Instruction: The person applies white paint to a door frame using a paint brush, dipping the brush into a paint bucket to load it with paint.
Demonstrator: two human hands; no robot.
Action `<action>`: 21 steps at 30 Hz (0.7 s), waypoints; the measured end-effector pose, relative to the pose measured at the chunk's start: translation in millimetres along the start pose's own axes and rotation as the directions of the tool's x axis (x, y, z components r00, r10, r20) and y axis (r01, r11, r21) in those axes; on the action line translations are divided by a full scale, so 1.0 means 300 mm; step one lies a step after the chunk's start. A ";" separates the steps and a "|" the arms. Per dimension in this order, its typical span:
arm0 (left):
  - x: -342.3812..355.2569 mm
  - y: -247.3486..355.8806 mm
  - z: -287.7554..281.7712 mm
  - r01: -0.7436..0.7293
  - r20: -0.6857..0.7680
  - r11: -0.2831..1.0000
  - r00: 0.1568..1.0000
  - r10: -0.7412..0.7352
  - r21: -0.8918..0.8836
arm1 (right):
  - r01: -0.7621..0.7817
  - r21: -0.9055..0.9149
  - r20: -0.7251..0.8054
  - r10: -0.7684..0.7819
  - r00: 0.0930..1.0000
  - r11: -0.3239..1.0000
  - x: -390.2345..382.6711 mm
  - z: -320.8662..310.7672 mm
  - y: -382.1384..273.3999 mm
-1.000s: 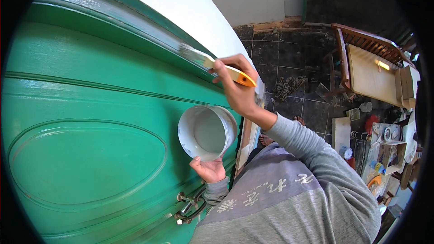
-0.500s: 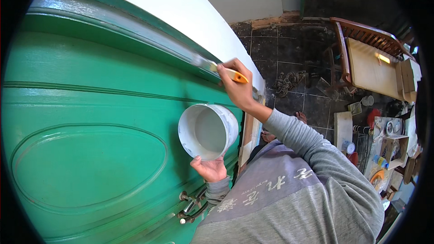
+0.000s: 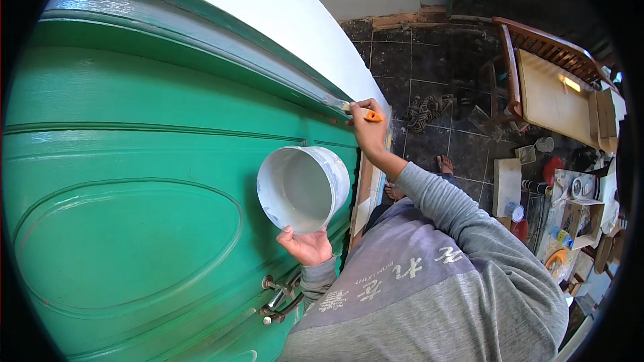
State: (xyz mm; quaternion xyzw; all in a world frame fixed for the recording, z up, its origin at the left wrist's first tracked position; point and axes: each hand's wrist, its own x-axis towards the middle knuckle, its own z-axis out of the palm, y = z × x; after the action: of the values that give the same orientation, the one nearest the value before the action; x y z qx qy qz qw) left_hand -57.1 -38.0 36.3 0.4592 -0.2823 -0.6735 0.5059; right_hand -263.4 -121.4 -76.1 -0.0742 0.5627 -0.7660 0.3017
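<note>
My right hand (image 3: 369, 133) is closed round the handle of a paintbrush (image 3: 365, 113), a flat one with an orange end. Its bristles touch the greyish strip of the door frame (image 3: 221, 47), near the white wall. Below and to the left, my left hand (image 3: 307, 247) grips a white bucket (image 3: 340, 167) by its underside and lower wall. Pale liquid (image 3: 303, 191) shows inside the bucket, which tilts a little with its mouth toward me. Behind both hands stands a green panelled door (image 3: 127, 241) with an oval moulding.
A metal door handle (image 3: 278, 302) sticks out beside my left forearm. On the dark tiled floor (image 3: 392, 57) lies a crumpled patterned cloth (image 3: 426, 112). To the right stand a wooden bench (image 3: 513, 87) and a cluttered low table (image 3: 560, 198). My bare feet show below my right forearm.
My right hand and the paintbrush have slid right and slightly down along the frame strip. The bucket in my left hand has shifted slightly left and up.
</note>
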 end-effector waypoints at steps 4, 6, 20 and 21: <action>0.000 -0.001 0.004 0.011 -0.009 1.000 1.000 -0.011 0.008 | -0.069 0.106 -0.001 0.070 0.998 0.992 0.019 0.060 -0.110; 0.001 0.000 -0.007 0.016 -0.002 1.000 1.000 -0.016 0.004 | 0.007 0.163 0.088 -0.022 0.996 0.987 -0.022 0.134 -0.286; -0.015 0.001 0.023 -0.013 -0.032 1.000 0.999 0.013 -0.004 | -0.139 0.120 0.101 0.127 0.987 0.983 0.077 -0.094 0.188; -0.016 0.001 0.029 -0.007 -0.030 1.000 1.000 0.007 0.001 | -0.141 0.009 -0.023 0.142 0.990 0.990 0.085 -0.109 0.205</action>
State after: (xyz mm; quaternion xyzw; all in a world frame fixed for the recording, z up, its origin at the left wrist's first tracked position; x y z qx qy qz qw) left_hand -64.6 -34.3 41.8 0.4687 -0.2765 -0.6646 0.5120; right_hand -275.7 -119.9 -149.2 -0.0238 0.5673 -0.7456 0.3488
